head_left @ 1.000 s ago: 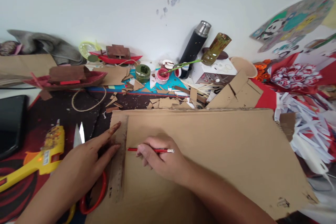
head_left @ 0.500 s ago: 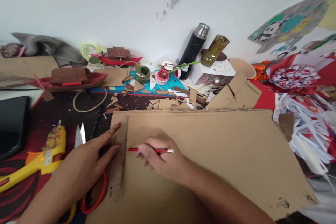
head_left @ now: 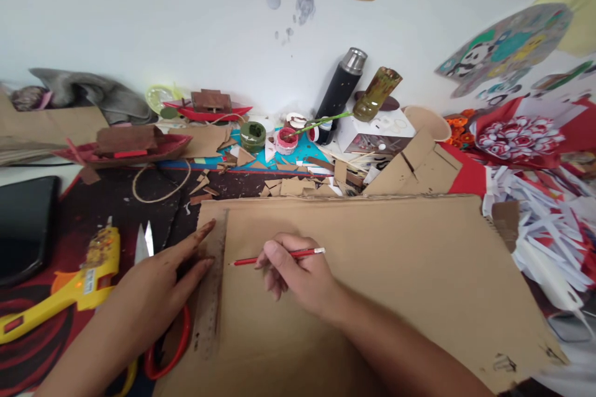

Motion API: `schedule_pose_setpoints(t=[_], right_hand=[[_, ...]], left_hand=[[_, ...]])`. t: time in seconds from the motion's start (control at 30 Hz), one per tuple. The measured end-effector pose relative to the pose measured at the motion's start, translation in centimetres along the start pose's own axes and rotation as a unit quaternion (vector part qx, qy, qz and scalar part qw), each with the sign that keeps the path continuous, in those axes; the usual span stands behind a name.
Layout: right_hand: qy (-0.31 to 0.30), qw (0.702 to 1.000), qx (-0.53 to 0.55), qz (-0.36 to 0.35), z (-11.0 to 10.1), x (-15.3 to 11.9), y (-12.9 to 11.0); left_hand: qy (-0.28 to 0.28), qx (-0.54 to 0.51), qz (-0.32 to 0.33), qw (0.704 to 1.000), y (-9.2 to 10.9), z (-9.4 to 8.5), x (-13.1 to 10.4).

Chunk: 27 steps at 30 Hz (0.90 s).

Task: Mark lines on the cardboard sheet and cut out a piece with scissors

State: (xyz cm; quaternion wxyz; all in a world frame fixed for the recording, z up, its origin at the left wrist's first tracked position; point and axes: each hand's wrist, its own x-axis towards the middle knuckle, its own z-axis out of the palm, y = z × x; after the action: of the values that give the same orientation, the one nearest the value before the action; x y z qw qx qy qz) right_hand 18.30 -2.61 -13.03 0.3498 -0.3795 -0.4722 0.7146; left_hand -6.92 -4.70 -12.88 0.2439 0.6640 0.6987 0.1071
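Note:
A large sheet of brown cardboard [head_left: 395, 260] lies across the table. Near its left edge a clear ruler [head_left: 214, 285] runs front to back. My left hand [head_left: 162, 279] presses on the ruler with its fingers apart, holding nothing. Just right of the ruler, my right hand [head_left: 293, 267] pinches a red pencil [head_left: 307, 252], its tip pointing left toward the ruler's edge. Under and beside my left wrist are scissors [head_left: 170, 363] with red and yellow handles, blades showing beyond the hand.
A yellow glue gun [head_left: 84, 288] and a black phone-like object [head_left: 28, 226] are at the left. Two model boats [head_left: 135, 142], paint jars [head_left: 252, 136], a black flask [head_left: 342, 87] and cardboard scraps [head_left: 293, 187] line the back. White paper strips [head_left: 542, 236] pile up at the right.
My right hand has shifted slightly right, and the pencil now slants more, with its eraser end higher. My left hand stays on the ruler. The camera view has moved slightly.

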Motion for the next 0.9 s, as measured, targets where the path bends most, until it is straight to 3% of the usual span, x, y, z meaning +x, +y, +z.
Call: schedule_pose_setpoints(t=[0.27,0.57,0.9], right_hand=[[0.079,0.997,0.0,0.001,-2.4,-0.5,-2.7],[0.151,0.988,-0.012,-0.034,-5.1,-0.6,-3.1],[0.182,0.981,-0.021,-0.068,-7.6,0.5,-4.2]], left_hand=[[-0.018,-0.017,-0.015,1.0,-0.6,0.3,0.1],[0.004,0.02,-0.003,1.0,0.9,0.0,-0.4],[0.093,0.021,0.053,0.994,1.0,3.5,-1.7]])
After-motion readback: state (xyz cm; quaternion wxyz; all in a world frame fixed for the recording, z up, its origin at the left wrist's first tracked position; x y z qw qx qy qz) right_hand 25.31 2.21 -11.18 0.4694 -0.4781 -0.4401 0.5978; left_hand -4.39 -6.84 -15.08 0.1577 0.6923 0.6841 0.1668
